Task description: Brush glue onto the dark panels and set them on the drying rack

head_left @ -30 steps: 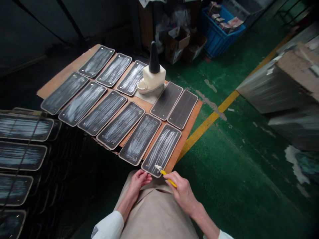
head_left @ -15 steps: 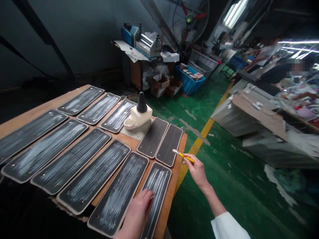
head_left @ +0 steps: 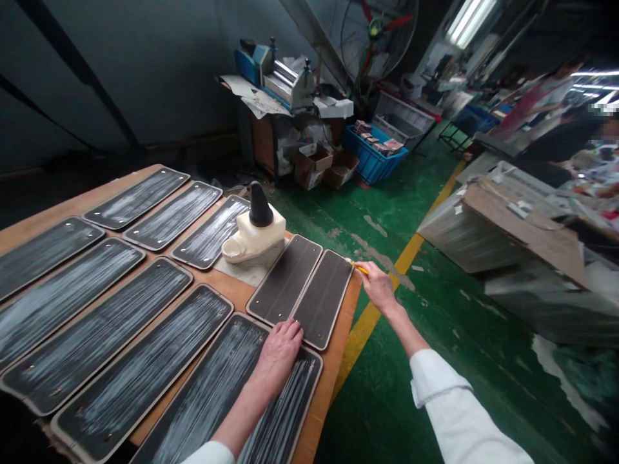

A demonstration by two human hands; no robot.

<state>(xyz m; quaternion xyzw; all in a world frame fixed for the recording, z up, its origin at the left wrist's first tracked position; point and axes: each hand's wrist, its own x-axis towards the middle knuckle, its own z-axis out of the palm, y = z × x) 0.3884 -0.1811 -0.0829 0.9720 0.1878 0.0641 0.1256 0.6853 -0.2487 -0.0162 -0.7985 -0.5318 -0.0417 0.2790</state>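
Right of the frame's centre, the right hand (head_left: 379,287) pinches a yellow-handled brush (head_left: 360,268), its tip at the upper right corner of a plain dark panel (head_left: 325,293). At lower centre, the left hand (head_left: 281,347) lies palm down, fingers together by that panel's near left corner; whether they grip it cannot be told. Even, lengthwise strokes within the panel's edges would likely work best.

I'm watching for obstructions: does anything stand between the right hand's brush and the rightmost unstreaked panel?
Nothing visible: the right hand holds the brush at the far right corner of that panel; the left hand is by its near end.
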